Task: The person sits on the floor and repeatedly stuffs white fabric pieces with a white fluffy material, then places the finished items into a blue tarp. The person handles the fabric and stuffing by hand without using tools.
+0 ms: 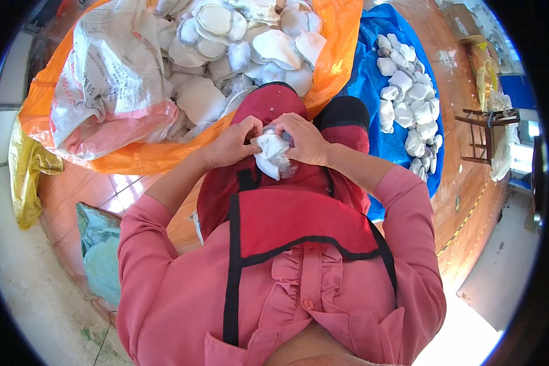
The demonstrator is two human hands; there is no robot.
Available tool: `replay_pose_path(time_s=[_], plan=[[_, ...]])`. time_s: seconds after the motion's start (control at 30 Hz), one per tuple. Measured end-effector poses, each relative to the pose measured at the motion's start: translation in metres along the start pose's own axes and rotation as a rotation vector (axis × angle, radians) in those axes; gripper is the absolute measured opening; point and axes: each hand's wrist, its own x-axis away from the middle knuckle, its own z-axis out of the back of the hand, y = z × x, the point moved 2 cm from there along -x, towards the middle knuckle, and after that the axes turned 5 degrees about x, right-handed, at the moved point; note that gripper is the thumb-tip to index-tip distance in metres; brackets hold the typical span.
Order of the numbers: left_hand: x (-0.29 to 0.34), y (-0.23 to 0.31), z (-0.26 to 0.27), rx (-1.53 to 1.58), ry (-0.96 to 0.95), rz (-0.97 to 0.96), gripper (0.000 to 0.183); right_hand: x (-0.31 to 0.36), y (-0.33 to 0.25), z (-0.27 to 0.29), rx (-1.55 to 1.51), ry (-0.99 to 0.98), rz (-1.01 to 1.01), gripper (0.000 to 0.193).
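Over my lap, my left hand (pixel 233 144) and my right hand (pixel 306 141) pinch a crumpled white padded piece (pixel 272 152) between them, from either side. Its lower end hangs free and looks fluffy; its exact kind is unclear. My fingers are bent and closed at its upper edge. Beyond my knees lies a heap of flat, rounded white pads (pixel 202 100) on an orange plastic sheet (pixel 341 46). Right of my knees, many smaller white folded bundles (pixel 416 91) rest on a blue plastic sheet (pixel 372 79).
A white woven sack (pixel 113 85) lies over the heap's left side. Yellow plastic (pixel 27 177) and a green plastic bag (pixel 100 250) lie at the left. To the right stands a small wooden stool (pixel 485 131), with a cardboard box (pixel 462 23) farther back on the tiled floor.
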Motion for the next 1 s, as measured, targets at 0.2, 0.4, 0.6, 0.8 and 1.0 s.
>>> replay_pose_path(time_s=[0.2,0.4,0.6,0.8,1.0], plan=[[-0.014,-0.005,-0.011,0.344,0.143,-0.005,0.033,0.013,0.014,-0.008,-0.242,0.092,-0.137,0.036],[-0.033,0.036,0.007,-0.005,0.23,0.095,0.031,0.001,0.021,0.017,-0.882,-0.092,-0.274,0.046],[-0.049,0.048,0.014,-0.408,0.223,0.117,0.037,-0.014,0.001,0.025,-0.722,-0.086,-0.319,0.059],[-0.054,0.042,0.013,-0.265,0.205,0.14,0.039,-0.009,0.013,0.004,-0.43,0.053,-0.289,0.059],[-0.029,0.036,0.014,-0.31,0.245,-0.006,0.026,0.002,0.031,-0.009,-0.468,0.221,-0.126,0.05]])
